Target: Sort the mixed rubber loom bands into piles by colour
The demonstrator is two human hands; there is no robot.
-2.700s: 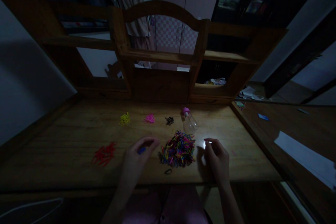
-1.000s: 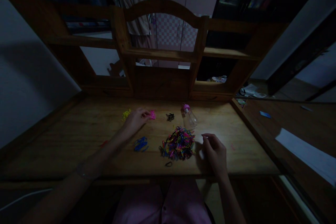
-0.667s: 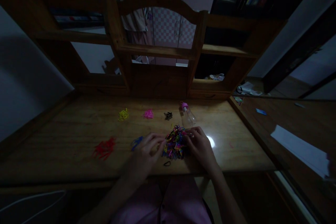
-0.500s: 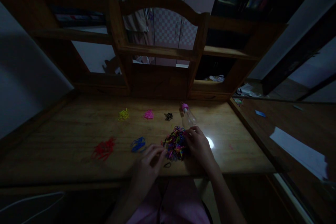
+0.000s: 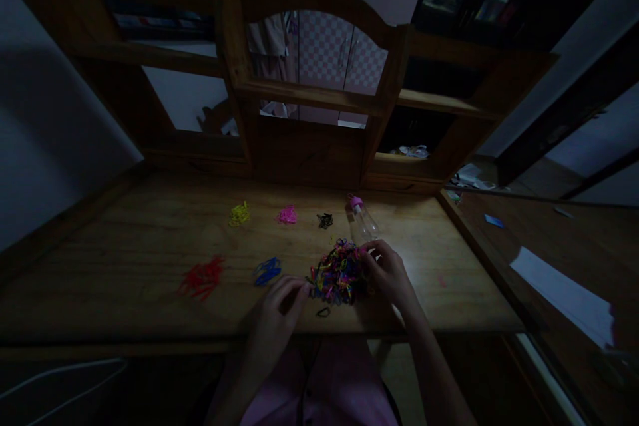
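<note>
A heap of mixed-colour rubber bands (image 5: 338,273) lies near the front of the wooden desk (image 5: 150,239). My right hand (image 5: 391,274) rests on the heap's right side, fingers curled into the bands. My left hand (image 5: 277,313) sits at the heap's left edge, fingers bent and touching the bands. Small sorted piles lie around: red (image 5: 202,277), blue (image 5: 267,271), yellow (image 5: 239,213), pink (image 5: 287,215) and black (image 5: 325,219). One loose black band (image 5: 323,311) lies in front of the heap. The scene is dim, so what each hand pinches is unclear.
A small clear bottle with a pink cap (image 5: 363,219) lies behind the heap. A wooden hutch with shelves (image 5: 309,93) rises at the desk's back. A side surface on the right carries white paper (image 5: 559,293). A white wire hanger (image 5: 60,379) shows at lower left.
My left hand came back from the pink pile at the rear to the heap's left edge. My right hand moved left onto the heap. A blue pile now lies left of the heap.
</note>
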